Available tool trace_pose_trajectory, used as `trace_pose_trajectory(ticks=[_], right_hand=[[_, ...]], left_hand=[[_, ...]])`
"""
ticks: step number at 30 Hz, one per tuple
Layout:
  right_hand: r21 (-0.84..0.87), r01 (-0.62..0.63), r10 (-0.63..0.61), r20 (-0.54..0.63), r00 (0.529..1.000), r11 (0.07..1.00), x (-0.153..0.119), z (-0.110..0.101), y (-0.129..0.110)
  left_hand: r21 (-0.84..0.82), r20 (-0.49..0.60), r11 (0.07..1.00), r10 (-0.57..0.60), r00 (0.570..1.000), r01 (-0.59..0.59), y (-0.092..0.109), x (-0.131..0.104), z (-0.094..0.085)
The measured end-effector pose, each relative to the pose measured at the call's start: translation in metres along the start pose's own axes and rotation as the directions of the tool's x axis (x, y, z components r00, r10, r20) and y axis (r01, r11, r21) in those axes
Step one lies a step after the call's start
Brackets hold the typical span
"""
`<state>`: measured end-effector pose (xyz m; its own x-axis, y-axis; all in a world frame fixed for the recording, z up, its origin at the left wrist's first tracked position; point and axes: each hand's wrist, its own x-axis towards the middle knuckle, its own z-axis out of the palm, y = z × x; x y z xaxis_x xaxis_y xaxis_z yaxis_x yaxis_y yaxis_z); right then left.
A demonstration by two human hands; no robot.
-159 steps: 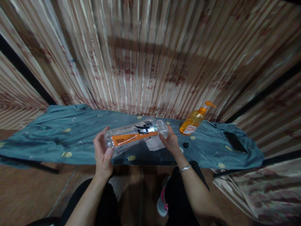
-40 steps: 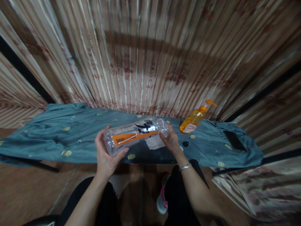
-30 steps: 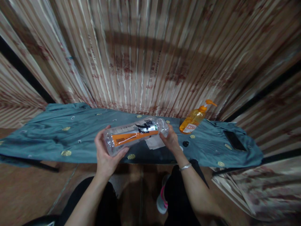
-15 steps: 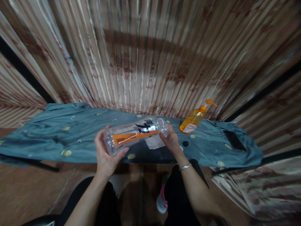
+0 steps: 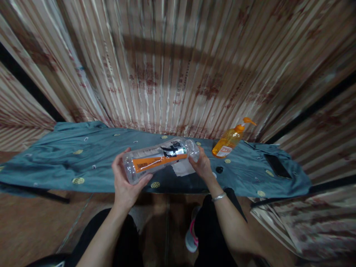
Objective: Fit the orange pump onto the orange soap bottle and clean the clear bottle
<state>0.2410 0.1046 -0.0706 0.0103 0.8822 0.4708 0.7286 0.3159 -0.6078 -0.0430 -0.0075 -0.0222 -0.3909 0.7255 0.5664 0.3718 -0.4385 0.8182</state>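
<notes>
A clear plastic bottle [image 5: 155,158] with an orange and white label lies sideways between my two hands, above the cloth. Its wide base rests in my left hand [image 5: 126,181], fingers behind and thumb along the near side. My right hand [image 5: 202,165] is closed around the neck end at the right; some of its fingers are hidden behind the bottle. Beneath the neck, a white tissue [image 5: 183,168] lies on the cloth. Just right of my right wrist sits a small black cap-like piece [image 5: 219,170].
A teal patterned cloth [image 5: 97,155] covers the narrow table. An orange pump bottle [image 5: 228,142] stands at the back right, and a black phone [image 5: 277,165] lies farther right. Behind rises a striped curtain [image 5: 172,74]. Dark poles [image 5: 314,107] slant at both sides.
</notes>
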Motion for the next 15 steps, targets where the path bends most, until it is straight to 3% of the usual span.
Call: trace_pose_trajectory(ticks=[15], right_hand=[[-0.013, -0.018, 0.017, -0.012, 1.000, 1.000, -0.0011, 0.0004, -0.0019]], left_hand=[[-0.003, 0.010, 1.000, 0.003, 1.000, -0.003, 0.0007, 0.0000, -0.0005]])
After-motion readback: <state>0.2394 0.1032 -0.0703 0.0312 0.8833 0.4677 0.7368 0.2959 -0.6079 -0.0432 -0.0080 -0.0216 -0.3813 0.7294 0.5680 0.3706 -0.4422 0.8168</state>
